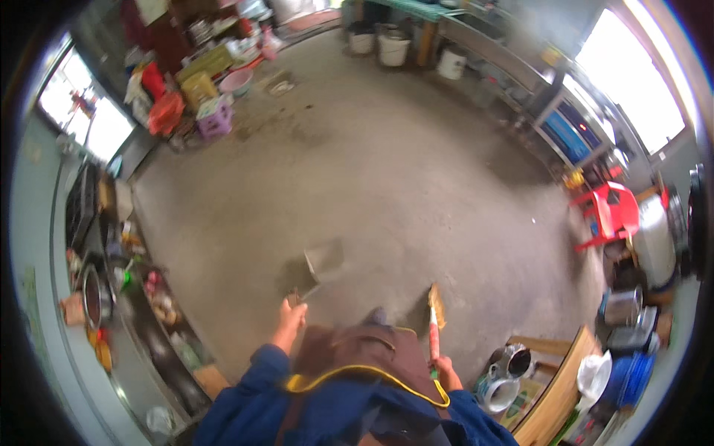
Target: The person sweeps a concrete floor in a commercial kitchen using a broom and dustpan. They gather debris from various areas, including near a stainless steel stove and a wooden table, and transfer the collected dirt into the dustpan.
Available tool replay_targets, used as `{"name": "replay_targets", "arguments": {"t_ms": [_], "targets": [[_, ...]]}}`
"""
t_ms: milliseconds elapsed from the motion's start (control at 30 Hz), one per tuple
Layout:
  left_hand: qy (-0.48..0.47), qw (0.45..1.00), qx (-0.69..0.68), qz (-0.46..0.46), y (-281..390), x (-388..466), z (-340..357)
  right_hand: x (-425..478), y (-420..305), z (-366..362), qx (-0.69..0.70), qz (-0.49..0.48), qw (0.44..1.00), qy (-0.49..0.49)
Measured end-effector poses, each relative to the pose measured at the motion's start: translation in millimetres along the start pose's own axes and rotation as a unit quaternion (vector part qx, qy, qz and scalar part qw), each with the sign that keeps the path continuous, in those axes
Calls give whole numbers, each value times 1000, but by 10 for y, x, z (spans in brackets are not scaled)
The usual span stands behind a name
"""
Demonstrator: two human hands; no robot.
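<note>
My left hand (291, 319) grips the handle of a dustpan (326, 259). The pan is blurred and greyish, close in colour to the concrete floor, and a dark shadow lies to its left. My right hand (444, 368) is closed around the red and white handle of a short broom (434, 334). Tan bristles (435, 298) point away from me, low over the floor; whether they touch it I cannot tell. Between the two hands hangs my brown apron (357, 351) with yellow edging, and the tip of a shoe (376, 315) shows past it.
A red plastic chair (616, 214) stands at the right. Metal pots (510, 359) sit by a wooden bench (555, 396) at lower right. Along the left wall runs a cluttered counter (148, 329). Beyond are a purple stool (215, 120), a pink basin (237, 82) and white buckets (394, 47).
</note>
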State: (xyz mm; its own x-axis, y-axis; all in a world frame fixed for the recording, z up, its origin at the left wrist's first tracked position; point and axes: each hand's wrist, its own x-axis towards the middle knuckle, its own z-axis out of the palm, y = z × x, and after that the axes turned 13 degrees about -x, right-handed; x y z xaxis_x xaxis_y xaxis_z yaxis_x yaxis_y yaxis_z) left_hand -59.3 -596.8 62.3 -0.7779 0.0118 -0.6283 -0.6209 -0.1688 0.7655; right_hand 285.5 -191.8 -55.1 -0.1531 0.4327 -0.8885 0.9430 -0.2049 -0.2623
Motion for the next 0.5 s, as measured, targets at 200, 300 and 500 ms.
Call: {"name": "replay_targets", "arguments": {"t_ms": [200,300,500], "targets": [[181,977,-112,25,360,-47,-382,532,-1600,-97,-5,-24,997,-70],[248,958,-125,76,333,-68,-774,547,-2279,114,-27,-20,995,-99],[373,913,-144,88,584,458,-1430,633,-3573,821,-30,-25,992,-123]]}}
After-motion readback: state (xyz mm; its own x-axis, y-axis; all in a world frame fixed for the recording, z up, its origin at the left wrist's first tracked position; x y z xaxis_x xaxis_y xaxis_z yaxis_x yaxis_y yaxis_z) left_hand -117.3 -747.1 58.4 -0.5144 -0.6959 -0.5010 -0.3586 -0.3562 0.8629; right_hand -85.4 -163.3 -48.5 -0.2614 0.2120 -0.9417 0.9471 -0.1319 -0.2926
